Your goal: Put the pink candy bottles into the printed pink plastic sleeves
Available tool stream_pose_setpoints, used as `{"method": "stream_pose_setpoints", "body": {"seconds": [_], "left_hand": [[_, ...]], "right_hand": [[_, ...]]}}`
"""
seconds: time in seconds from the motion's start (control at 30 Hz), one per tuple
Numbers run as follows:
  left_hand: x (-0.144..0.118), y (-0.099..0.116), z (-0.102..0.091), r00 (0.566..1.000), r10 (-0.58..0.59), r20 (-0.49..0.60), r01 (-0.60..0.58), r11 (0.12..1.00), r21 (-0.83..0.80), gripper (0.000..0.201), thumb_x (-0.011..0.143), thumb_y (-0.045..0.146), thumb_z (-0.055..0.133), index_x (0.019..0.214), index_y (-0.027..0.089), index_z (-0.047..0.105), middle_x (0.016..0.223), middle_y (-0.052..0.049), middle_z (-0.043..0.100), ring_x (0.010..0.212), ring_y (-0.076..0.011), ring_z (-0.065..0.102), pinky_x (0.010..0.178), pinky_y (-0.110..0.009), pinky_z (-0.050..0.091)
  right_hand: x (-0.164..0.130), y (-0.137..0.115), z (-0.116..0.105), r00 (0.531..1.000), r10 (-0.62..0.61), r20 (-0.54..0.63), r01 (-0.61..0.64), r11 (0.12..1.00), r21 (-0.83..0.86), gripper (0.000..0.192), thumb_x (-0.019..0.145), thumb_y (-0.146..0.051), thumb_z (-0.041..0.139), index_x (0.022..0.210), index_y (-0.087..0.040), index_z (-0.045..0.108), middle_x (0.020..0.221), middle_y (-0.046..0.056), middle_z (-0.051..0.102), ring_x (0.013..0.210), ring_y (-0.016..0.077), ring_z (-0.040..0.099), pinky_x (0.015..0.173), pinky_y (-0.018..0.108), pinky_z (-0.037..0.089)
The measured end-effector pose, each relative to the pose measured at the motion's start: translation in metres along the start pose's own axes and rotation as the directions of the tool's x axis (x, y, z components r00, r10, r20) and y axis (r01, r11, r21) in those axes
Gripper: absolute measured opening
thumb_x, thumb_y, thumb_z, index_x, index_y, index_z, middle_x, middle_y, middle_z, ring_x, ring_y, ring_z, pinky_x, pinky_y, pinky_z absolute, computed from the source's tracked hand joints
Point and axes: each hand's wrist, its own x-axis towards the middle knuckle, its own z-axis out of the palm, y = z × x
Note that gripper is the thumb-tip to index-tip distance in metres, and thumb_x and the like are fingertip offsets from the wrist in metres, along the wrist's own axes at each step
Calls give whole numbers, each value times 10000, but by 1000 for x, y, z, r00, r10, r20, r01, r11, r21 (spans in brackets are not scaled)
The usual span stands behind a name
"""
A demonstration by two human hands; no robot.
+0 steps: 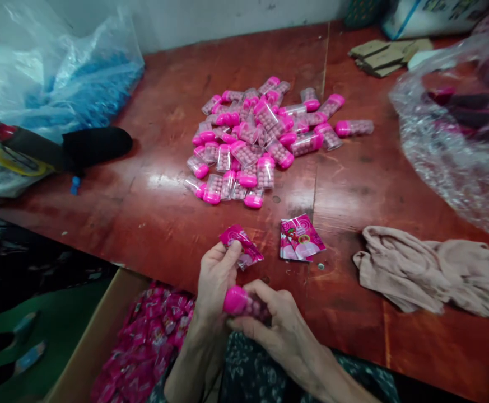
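My left hand (217, 274) pinches a printed pink wrapper (244, 249) between thumb and fingers, just above the table's front edge. Close below it, my right hand (275, 322) is closed around a small clear candy bottle (238, 301) with a bright pink cap, its cap end pointing left toward my left wrist. Pale pink balls show through its wall, partly hidden by my fingers. To the right of the wrapper lies a small stack of flat pink wrappers (301, 239). Farther back, a heap of similar pink-capped candy bottles (246, 151) covers the middle of the table.
A cardboard box (97, 330) full of pink packets stands below the edge at left. A crumpled beige cloth (429, 268) and a clear plastic bag (420, 140) lie right. A bag of blue items (88, 89) and a black-covered object (97, 146) are left.
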Motion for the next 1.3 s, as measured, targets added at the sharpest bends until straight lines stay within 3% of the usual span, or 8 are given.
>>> {"method": "stream_pose_setpoints", "body": {"seconds": [0.1, 0.3, 0.6, 0.73, 0.83, 0.97, 1.13, 1.3], "left_hand": [[3, 2, -2, 999, 20, -25, -23, 992, -122, 82, 692, 174, 707, 663, 120, 653, 661, -15, 672, 627, -99, 597, 673, -224, 479], [-8, -2, 2, 993, -105, 49, 113, 966, -231, 48, 705, 169, 700, 717, 124, 689, 733, -31, 709, 689, -118, 632, 678, -217, 490], [-24, -21, 9, 975, -190, 111, 213, 943, -257, 64, 725, 197, 680, 722, 138, 656, 729, -21, 679, 638, -114, 603, 630, -231, 485], [-24, -18, 5, 998, 47, -45, -52, 990, -133, 196, 693, 151, 699, 881, 170, 647, 787, -5, 672, 686, -110, 603, 654, -219, 474], [-20, -14, -3, 956, 275, -98, -271, 961, 57, 186, 651, 121, 726, 814, 181, 661, 751, 10, 674, 689, -99, 596, 680, -198, 464], [-17, -8, -13, 957, 288, 47, -291, 947, 139, 41, 670, 145, 712, 697, 162, 686, 694, 7, 650, 673, -105, 575, 673, -197, 458], [-20, -5, -20, 958, -43, 285, 38, 999, 24, 180, 757, 270, 630, 859, 148, 716, 873, -76, 666, 787, -178, 602, 752, -282, 476], [-20, -8, -26, 919, 47, 392, -47, 999, -10, 184, 795, 253, 573, 834, 159, 727, 1178, -87, 552, 934, -192, 557, 824, -280, 457]], "right_hand": [[2, -7, -12, 996, 42, 81, -43, 999, 7, 104, 720, -133, 631, 707, -190, 545, 624, -57, 565, 574, 103, 510, 531, 195, 381], [10, -8, -22, 937, 57, -344, 14, 979, 201, 152, 825, -260, 563, 955, -182, 577, 713, -17, 581, 551, 101, 526, 518, 206, 430], [17, -3, -15, 899, -13, -437, 95, 982, 165, 93, 802, -241, 579, 854, -182, 629, 522, -57, 498, 450, 102, 465, 465, 217, 396], [16, -5, -19, 906, 8, -424, 65, 985, 158, 75, 782, -238, 590, 774, -167, 611, 505, -60, 484, 447, 97, 442, 465, 215, 381], [16, -6, -20, 930, 19, -367, 51, 983, 179, 125, 786, -235, 579, 685, -162, 577, 514, -55, 475, 464, 92, 428, 470, 212, 362], [17, -7, -20, 935, 12, -355, 48, 986, 160, 146, 788, -227, 577, 657, -162, 568, 540, -46, 489, 481, 90, 433, 478, 207, 358], [18, -6, -19, 916, 24, -401, 53, 982, 181, 61, 769, -216, 597, 742, -168, 624, 539, -45, 535, 470, 97, 480, 468, 202, 397], [16, -4, -22, 905, -55, -422, 104, 990, 94, 58, 789, -202, 586, 784, -182, 640, 547, -38, 570, 470, 109, 531, 477, 212, 443]]}}
